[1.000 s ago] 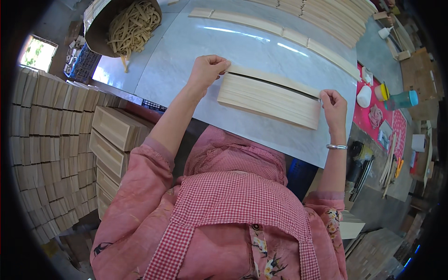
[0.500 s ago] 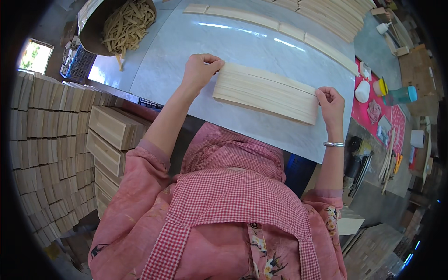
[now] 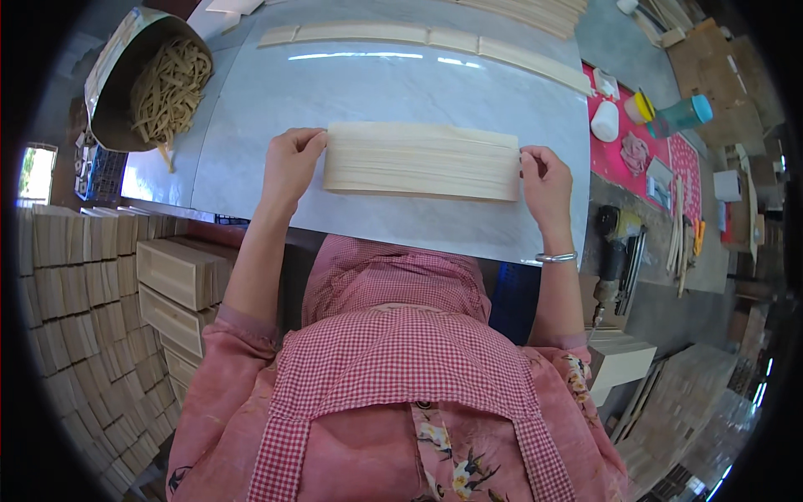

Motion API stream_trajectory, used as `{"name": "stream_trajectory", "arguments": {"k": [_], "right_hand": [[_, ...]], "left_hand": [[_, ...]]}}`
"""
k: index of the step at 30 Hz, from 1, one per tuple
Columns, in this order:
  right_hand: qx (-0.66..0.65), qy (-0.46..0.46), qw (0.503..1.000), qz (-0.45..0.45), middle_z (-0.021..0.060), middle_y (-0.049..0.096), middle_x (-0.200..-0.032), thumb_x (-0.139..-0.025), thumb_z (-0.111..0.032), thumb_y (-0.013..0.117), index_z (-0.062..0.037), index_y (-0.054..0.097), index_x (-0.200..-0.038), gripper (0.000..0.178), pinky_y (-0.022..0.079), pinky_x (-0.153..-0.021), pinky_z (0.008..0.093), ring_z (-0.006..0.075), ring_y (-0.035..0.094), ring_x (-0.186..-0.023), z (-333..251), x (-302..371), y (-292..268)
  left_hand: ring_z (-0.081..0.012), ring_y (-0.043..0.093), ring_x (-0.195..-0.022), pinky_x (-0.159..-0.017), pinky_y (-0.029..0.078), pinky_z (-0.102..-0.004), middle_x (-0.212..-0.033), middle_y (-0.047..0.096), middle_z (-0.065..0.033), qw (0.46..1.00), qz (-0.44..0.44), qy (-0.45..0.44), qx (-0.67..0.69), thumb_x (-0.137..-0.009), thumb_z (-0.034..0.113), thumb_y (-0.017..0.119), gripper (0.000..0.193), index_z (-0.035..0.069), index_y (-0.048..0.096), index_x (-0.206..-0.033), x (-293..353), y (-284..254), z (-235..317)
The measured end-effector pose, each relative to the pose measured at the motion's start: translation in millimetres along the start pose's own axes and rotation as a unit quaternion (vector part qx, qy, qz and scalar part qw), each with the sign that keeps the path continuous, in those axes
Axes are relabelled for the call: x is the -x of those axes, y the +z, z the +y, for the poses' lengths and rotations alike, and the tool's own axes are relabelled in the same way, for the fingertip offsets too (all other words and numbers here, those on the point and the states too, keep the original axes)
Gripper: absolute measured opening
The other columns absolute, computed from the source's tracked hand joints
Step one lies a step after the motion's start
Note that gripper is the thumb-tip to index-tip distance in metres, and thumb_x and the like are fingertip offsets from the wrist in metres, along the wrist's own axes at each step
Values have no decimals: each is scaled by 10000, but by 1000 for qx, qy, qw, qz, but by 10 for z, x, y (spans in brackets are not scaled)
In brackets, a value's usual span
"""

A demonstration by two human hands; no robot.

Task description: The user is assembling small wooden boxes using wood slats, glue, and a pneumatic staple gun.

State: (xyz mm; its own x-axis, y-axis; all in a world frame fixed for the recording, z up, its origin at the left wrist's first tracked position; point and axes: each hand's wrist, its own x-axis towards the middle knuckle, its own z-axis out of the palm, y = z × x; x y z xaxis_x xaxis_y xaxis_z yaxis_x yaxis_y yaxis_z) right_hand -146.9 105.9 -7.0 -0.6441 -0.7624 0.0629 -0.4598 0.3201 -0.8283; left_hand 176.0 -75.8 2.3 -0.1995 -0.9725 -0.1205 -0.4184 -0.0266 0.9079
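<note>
The pale wood block (image 3: pixel 421 163) lies on the table straight ahead of me at twelve o'clock, a long rectangle running from my eleven to my one. Its face is cream-coloured and matt, crossed lengthwise by fine lines; I can't tell grain from seams. One clearer line runs near its far edge, toward its two o'clock. My left hand (image 3: pixel 290 159) pinches its far left corner, thumb meeting finger. My right hand (image 3: pixel 548 180) is curled at its three o'clock end, fingertips against the wood; I can't tell whether they grasp it.

The table (image 3: pixel 401 224) is glossy, pale blue-grey and faintly veined, with streaks of glare. Beyond the block, at twelve, slim wooden strips (image 3: pixel 360 32) lie in a row. At ten, curly shavings (image 3: pixel 171 88) fill an open container (image 3: pixel 111 96), its base out of my sight. At nine, stacked wood pieces (image 3: pixel 75 293) fade into the dark rim. The boards (image 3: pixel 527 12) at one are cut off by the upper edge.
</note>
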Motion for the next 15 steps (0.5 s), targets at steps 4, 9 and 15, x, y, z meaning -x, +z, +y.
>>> {"name": "stream_trajectory", "arguments": {"k": [4, 9, 15], "right_hand": [[30, -39, 998, 28, 79, 698, -900, -921, -51, 618, 24, 698, -1033, 157, 519, -697, 279, 144, 610, -737, -58, 97, 51], [64, -89, 993, 49, 94, 651, -885, -900, -49, 624, 14, 682, -1002, 134, 503, -662, 306, 181, 599, -699, -61, 127, 101], [92, -108, 988, 54, 92, 624, -888, -895, -50, 628, 0, 674, -992, 118, 502, -655, 320, 196, 592, -683, -88, 146, 129]], "left_hand": [[-156, 603, -816, -755, 499, -260, -957, 722, -105, 1000, -2, -5, -4, -917, 122, 664, 268, -75, 737, -1083, 80, 16, 97], [-178, 638, -915, -862, 527, -276, -1026, 722, -141, 999, -10, -14, -28, -952, 121, 644, 286, -91, 713, -1132, 123, 21, 171], [-178, 650, -936, -887, 541, -281, -1034, 726, -141, 999, 0, -15, -30, -973, 120, 628, 273, -96, 718, -1115, 148, 40, 199]]}}
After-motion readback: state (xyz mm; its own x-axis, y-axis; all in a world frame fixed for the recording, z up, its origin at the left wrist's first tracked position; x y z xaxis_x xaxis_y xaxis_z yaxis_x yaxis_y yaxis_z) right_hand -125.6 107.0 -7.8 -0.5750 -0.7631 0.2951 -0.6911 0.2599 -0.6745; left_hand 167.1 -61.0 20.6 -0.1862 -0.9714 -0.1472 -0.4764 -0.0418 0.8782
